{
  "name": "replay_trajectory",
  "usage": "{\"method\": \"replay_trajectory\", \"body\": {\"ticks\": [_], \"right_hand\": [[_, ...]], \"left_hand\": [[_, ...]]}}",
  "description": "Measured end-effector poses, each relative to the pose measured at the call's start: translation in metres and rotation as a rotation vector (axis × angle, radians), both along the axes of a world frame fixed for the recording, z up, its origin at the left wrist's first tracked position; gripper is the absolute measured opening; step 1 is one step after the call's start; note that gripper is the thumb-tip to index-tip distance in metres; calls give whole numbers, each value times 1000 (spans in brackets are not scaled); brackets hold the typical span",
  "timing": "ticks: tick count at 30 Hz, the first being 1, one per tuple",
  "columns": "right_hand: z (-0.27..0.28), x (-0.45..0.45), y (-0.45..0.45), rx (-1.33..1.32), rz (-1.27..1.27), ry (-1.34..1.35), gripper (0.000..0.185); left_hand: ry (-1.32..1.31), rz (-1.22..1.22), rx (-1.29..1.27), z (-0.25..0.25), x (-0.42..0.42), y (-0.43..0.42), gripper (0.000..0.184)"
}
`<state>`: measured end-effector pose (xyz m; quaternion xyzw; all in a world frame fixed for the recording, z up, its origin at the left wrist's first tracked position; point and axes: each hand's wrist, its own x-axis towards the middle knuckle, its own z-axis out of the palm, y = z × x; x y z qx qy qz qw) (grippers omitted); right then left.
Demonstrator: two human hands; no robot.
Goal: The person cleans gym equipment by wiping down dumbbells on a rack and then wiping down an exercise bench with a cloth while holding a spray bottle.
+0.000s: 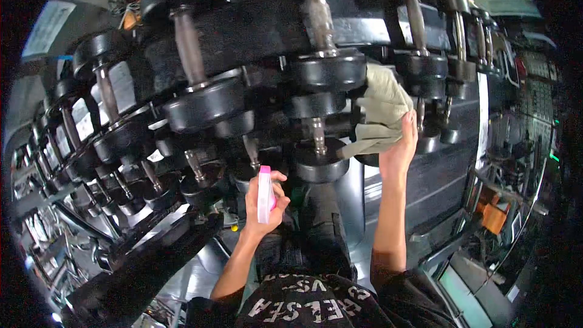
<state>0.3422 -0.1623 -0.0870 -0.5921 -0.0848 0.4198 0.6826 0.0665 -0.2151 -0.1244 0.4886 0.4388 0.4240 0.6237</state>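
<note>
My left hand (253, 206) is closed around a spray bottle, seen from above with its white spray head (263, 197) and pink nozzle pointing away from me. The bottle's body is mostly hidden below the hand. Further forward and to the right, my right hand (398, 153) grips a greyish-beige cloth (385, 100). The cloth hangs in folds beside the end of a black dumbbell (333, 71) with a metal handle; part of it seems to touch that end. A lower dumbbell (320, 161) sits just left of the cloth's trailing corner.
Black dumbbells (203, 106) stand in two tiers on a rack curving across the view. Another dumbbell (419, 73) is right of the cloth. A black padded bar (143, 261) lies at lower left, and an orange-brown object (493, 217) is at far right.
</note>
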Motion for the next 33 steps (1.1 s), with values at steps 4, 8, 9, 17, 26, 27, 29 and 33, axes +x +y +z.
{"method": "replay_trajectory", "body": {"ticks": [4, 8, 9, 17, 26, 27, 29, 33], "right_hand": [[-22, 1, -45, -56, -37, 64, 48], [-41, -7, -87, -45, -81, 318, 48], [-42, -11, -99, -70, -94, 344, 49], [-56, -38, -190, -111, -178, 518, 49], [-38, -43, -309, 1, -183, 609, 47], [-38, -43, -320, 37, -200, 577, 47], [-26, -41, -345, 46, -205, 573, 47], [-3, -40, -386, 71, -187, 553, 46]], "left_hand": [[-11, -91, 23, -27, 3, -10, 39], [-135, -85, -177, -17, 13, -21, 37], [-137, -94, -182, -21, 14, -28, 37], [187, -110, -19, -26, 18, -76, 29], [203, -84, -62, 3, 16, -180, 29], [202, -100, -45, 3, 13, -196, 25], [225, -123, -39, 9, 11, -223, 24], [199, -128, -48, 20, 14, -265, 21]]}}
